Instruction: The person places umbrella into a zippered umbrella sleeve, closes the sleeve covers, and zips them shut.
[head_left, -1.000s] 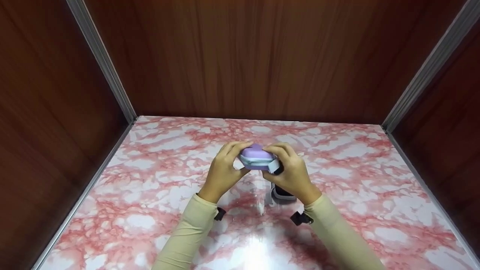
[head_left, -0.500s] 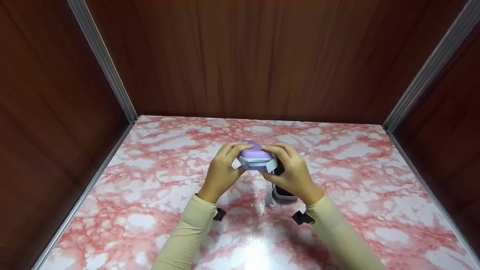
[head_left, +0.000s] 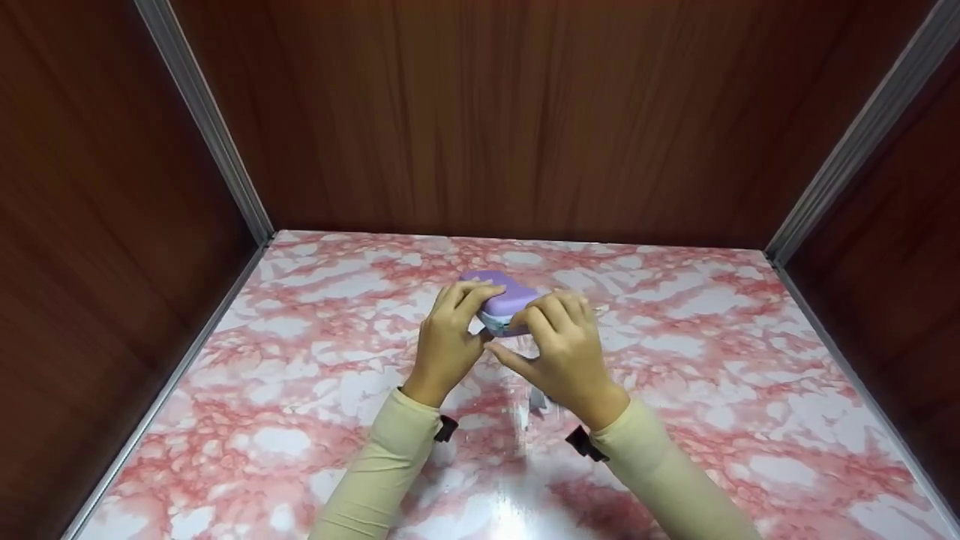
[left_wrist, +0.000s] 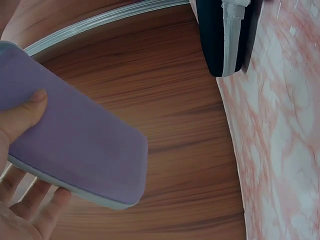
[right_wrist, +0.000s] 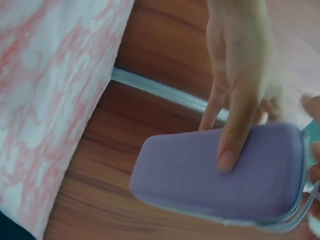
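Observation:
A purple zip case (head_left: 499, 296) with a light blue zip band is held up above the table. My left hand (head_left: 448, 330) grips its left side, fingers on top and thumb pressed on the underside, as the left wrist view shows of the case (left_wrist: 85, 130). My right hand (head_left: 562, 345) is at the near right end, fingers bent at the zip band and thumb apart below. Fingertips (right_wrist: 315, 172) of that hand show at the right wrist view's edge, beside a pale strap loop (right_wrist: 300, 215). Whether they pinch the zip pull or strap is hidden.
A black case (left_wrist: 212, 40) with a grey band stands on the red and white marbled table (head_left: 300, 360); in the head view my right hand mostly covers it. Brown wood panels (head_left: 480, 120) with metal edge strips enclose the back and sides.
My right hand has shifted left along the zip band, its thumb coming away from the case. The purple case has turned, its far end swinging left. The black case is now mostly covered.

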